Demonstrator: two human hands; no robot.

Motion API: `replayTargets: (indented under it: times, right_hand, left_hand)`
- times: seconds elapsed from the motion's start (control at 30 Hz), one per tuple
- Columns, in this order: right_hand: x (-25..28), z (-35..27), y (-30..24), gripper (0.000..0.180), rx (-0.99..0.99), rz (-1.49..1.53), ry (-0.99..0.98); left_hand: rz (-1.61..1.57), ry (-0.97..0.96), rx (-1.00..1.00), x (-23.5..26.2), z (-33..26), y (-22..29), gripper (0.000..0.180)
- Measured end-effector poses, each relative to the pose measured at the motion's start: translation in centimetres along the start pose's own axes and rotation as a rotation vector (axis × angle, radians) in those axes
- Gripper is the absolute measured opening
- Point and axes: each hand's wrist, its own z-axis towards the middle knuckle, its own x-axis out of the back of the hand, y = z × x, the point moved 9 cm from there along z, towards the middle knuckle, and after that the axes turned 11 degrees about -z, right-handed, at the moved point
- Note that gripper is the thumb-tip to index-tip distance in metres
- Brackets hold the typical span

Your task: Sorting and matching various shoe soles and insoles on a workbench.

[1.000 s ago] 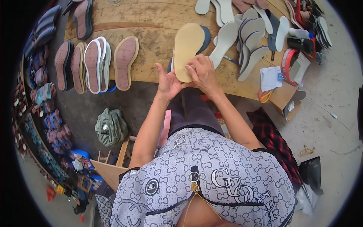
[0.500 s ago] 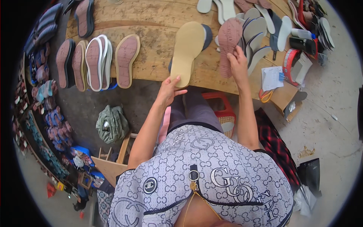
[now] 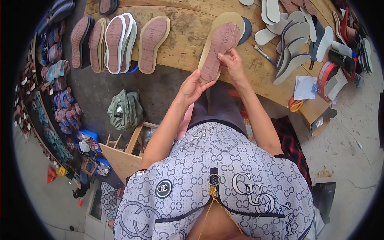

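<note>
At the table's front edge, a pink insole point(image 3: 224, 42) lies on a tan shoe sole point(image 3: 231, 17), whose rim shows around it. My left hand point(image 3: 192, 89) grips the heel end of the tan sole between thumb and fingers. My right hand point(image 3: 233, 69) is closed on the insole's right edge near the heel, thumb on top; its fingertips are partly hidden. A dark blue sole point(image 3: 247, 31) shows from beneath the tan one. To the left stands a row with a tan sole topped by a pink insole point(image 3: 153, 42) and several white-edged soles point(image 3: 115, 42).
Grey-white insoles point(image 3: 295, 45) are heaped on the wooden table point(image 3: 180, 30) at the right, beside a pen point(image 3: 264, 54). Further right are a paper point(image 3: 305, 87), orange-handled scissors point(image 3: 296, 105) and a cardboard box point(image 3: 313, 110). A green bag point(image 3: 125, 110) sits on the floor.
My right hand has brought the pink insole leftward from beside the grey insoles onto the tan sole. My left hand still holds the sole's heel. The whole view has shifted somewhat.
</note>
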Motion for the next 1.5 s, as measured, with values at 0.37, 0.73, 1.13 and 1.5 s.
replayTargets:
  times: [0.37,0.73,1.13,1.5]
  right_hand:
    - [-0.4,-0.8,-1.7,0.018,0.179,-0.265,0.028]
    - [-1.8,-3.7,-0.2,0.037,-0.306,0.461,-0.041]
    - [-4.7,-10.3,-4.1,0.040,-0.255,0.641,-0.428]
    - [-8.4,-15.0,-9.6,0.047,-0.165,0.477,-0.410]
  left_hand:
    - [0.045,-0.049,0.004,-0.2,-0.6,-0.3,0.036]
    - [0.485,-0.094,-0.092,-3.3,-5.7,2.4,0.033]
    - [0.737,-0.079,-0.252,-3.2,-12.1,4.7,0.030]
    - [1.082,-0.360,-0.205,-11.4,-14.4,6.3,0.022]
